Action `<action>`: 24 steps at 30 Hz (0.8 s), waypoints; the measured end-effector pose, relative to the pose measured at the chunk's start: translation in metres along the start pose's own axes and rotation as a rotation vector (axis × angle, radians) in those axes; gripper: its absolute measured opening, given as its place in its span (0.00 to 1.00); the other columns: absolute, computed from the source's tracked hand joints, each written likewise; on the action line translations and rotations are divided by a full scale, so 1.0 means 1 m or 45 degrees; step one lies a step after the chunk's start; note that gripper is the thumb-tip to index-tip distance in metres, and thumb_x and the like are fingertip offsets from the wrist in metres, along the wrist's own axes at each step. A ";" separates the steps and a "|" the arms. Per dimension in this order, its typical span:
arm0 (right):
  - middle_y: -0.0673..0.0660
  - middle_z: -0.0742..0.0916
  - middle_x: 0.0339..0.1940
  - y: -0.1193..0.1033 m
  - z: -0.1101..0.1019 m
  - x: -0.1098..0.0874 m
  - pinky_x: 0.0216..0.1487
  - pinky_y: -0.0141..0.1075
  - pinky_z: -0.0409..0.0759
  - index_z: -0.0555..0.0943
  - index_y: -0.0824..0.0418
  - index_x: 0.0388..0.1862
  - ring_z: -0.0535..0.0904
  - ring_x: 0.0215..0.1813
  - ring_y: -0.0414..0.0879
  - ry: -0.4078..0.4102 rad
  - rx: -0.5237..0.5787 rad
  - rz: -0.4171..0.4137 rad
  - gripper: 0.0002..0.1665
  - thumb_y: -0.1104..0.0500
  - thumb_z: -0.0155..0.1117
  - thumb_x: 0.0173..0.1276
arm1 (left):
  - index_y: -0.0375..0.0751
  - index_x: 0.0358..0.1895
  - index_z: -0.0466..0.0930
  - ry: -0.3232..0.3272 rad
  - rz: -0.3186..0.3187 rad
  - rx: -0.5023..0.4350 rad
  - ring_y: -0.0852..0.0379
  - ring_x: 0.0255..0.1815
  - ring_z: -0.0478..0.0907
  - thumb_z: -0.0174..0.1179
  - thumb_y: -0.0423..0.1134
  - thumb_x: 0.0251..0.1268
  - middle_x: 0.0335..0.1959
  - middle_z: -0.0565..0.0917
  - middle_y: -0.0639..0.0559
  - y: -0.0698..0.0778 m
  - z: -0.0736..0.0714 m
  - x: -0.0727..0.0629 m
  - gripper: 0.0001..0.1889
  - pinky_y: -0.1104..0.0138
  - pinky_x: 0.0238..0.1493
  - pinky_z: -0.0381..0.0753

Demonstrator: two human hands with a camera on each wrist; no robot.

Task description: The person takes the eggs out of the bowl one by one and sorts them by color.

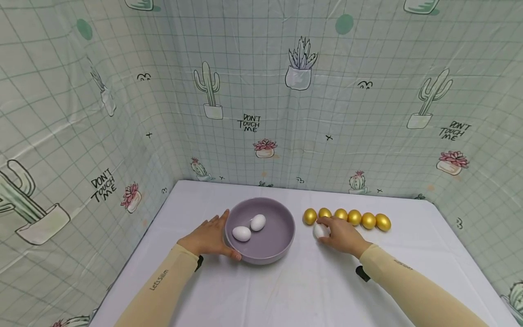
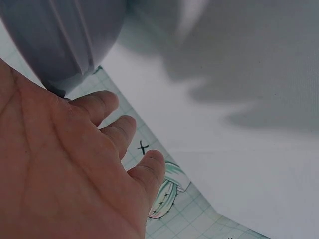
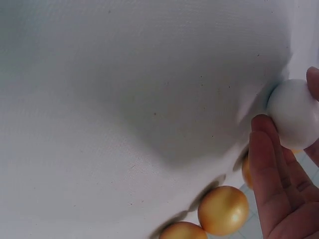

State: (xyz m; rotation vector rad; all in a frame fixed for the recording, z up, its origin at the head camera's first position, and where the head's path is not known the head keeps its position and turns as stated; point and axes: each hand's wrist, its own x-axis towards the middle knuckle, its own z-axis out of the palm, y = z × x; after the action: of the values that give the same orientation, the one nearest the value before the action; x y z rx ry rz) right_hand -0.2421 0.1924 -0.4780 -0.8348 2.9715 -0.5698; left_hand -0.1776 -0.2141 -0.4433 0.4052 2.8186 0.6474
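Observation:
A round mauve bowl (image 1: 282,243) stands on the table with two white eggs in it, one white egg (image 1: 241,234) at the left and another white egg (image 1: 258,222) nearer the middle. My left hand (image 1: 210,237) rests against the bowl's left side, thumb at the front rim and the other fingers spread; in the left wrist view the hand (image 2: 65,164) touches the bowl's outer wall (image 2: 75,40). Right of the bowl, my right hand (image 1: 342,235) grips a third white egg (image 1: 321,230) between thumb and fingers. That egg (image 3: 294,114) appears close to the tabletop in the right wrist view.
Several gold eggs (image 1: 368,220) lie in a row behind and beside my right hand, the leftmost gold egg (image 1: 310,216) nearest the bowl. A white cloth covers the table (image 1: 286,295). Patterned fabric walls (image 1: 261,159) stand along the table's back and sides.

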 end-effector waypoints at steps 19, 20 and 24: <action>0.62 0.85 0.50 0.000 -0.004 -0.002 0.48 0.52 0.81 0.79 0.64 0.62 0.82 0.45 0.54 0.001 -0.049 0.038 0.35 0.55 0.79 0.57 | 0.29 0.79 0.44 0.006 -0.003 0.015 0.31 0.75 0.55 0.77 0.69 0.32 0.77 0.57 0.35 0.001 0.000 0.000 0.75 0.38 0.70 0.54; 0.62 0.85 0.50 0.000 -0.004 -0.002 0.49 0.52 0.81 0.79 0.64 0.62 0.82 0.46 0.54 -0.002 -0.049 0.037 0.35 0.55 0.79 0.57 | 0.29 0.79 0.44 0.006 -0.003 0.015 0.31 0.75 0.55 0.77 0.69 0.32 0.77 0.57 0.35 0.001 0.000 0.000 0.75 0.38 0.70 0.54; 0.62 0.85 0.51 0.002 -0.005 -0.002 0.51 0.52 0.80 0.79 0.64 0.62 0.82 0.48 0.55 -0.010 -0.058 0.033 0.35 0.53 0.79 0.57 | 0.29 0.79 0.44 0.004 0.001 0.014 0.31 0.75 0.55 0.77 0.69 0.33 0.77 0.57 0.35 0.001 0.000 0.000 0.74 0.38 0.70 0.54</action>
State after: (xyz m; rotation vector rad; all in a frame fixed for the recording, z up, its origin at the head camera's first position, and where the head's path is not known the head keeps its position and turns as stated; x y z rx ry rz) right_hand -0.2418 0.1964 -0.4738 -0.7987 2.9941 -0.4992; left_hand -0.1774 -0.2136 -0.4426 0.4076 2.8262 0.6340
